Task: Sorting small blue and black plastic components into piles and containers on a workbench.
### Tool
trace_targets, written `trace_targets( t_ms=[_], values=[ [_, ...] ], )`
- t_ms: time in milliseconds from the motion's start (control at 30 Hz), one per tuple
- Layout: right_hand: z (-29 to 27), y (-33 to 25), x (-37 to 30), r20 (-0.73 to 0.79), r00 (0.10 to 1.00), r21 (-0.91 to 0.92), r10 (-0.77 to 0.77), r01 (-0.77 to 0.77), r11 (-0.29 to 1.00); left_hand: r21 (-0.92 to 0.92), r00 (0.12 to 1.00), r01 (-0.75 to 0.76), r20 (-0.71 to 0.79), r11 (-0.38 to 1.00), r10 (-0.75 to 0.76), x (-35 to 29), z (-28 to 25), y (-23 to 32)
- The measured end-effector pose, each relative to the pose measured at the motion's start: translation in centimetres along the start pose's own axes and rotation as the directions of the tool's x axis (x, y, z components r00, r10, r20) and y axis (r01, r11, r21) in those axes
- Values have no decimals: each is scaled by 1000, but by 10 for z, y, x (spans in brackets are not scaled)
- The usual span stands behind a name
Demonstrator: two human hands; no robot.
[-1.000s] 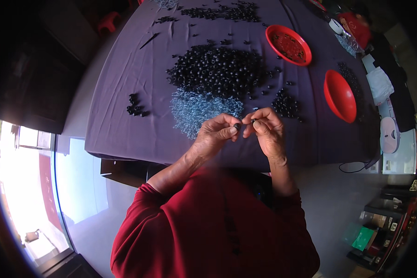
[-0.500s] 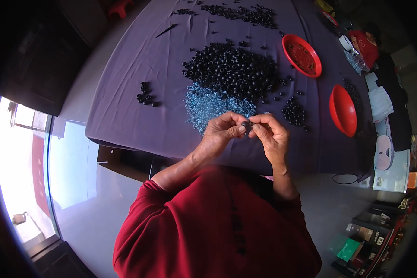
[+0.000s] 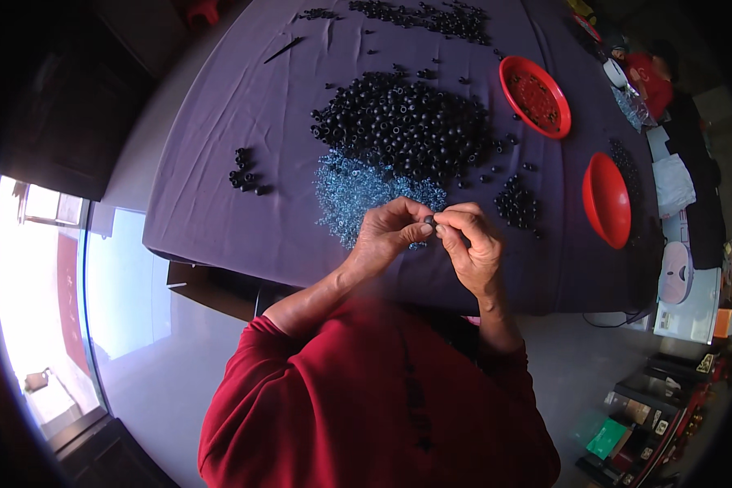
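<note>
Above the near edge of the cloth, my left hand [image 3: 385, 233] pinches a small round black piece [image 3: 429, 220] between thumb and fingertips. My right hand [image 3: 475, 248] meets it from the other side, its thumb and forefinger closed together against the piece. Anything between those right fingertips is too small or hidden to make out. Just beyond my hands lies a heap of small clear bluish parts [image 3: 354, 193]. Behind that spreads a large pile of hollow black round pieces [image 3: 398, 122]. A smaller group of black pieces [image 3: 516, 203] lies right of my right hand.
The table wears a purple-grey cloth [image 3: 211, 106]. A red plate [image 3: 508, 89] with small bits and a red bowl [image 3: 606, 199] stand at the right. More black pieces [image 3: 244, 172] lie left, others far back near a thin dark pointed tool [image 3: 283, 49]. Another person [image 3: 655, 81] is at far right.
My right fingertips have closed in on the black piece, where a small gap showed before. The view has shifted slightly; the heaps lie as they did.
</note>
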State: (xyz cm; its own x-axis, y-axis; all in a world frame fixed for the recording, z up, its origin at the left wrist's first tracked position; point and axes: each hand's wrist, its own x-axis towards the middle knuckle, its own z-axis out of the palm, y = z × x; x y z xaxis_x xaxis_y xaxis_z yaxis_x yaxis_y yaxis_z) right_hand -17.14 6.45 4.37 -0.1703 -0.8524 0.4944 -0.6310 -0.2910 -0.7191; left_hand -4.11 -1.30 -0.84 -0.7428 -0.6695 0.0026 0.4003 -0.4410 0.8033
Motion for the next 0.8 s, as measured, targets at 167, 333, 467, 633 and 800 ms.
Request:
trace_targets(
  t_ms=[167,333,467,633,800],
  values=[
    [-7,1,6,-3,996,-49,-84,84,995,3,1000,15,-10,1000,-15,5,2,-5],
    [-12,2,3,-51,995,-97,-80,75,992,33,999,-26,30,999,25,10,8,-7],
    [-5,3,-7,-102,995,-8,-12,11,1000,28,1000,0,9,1000,0,4,9,-4],
    [7,-1,-4,-119,992,-46,-47,42,998,37,1000,-9,-7,999,10,1,2,-1],
    [15,5,-13,10,987,-312,-162,157,937,-104,988,131,-71,986,-139,-1,-3,-2]
  ],
)
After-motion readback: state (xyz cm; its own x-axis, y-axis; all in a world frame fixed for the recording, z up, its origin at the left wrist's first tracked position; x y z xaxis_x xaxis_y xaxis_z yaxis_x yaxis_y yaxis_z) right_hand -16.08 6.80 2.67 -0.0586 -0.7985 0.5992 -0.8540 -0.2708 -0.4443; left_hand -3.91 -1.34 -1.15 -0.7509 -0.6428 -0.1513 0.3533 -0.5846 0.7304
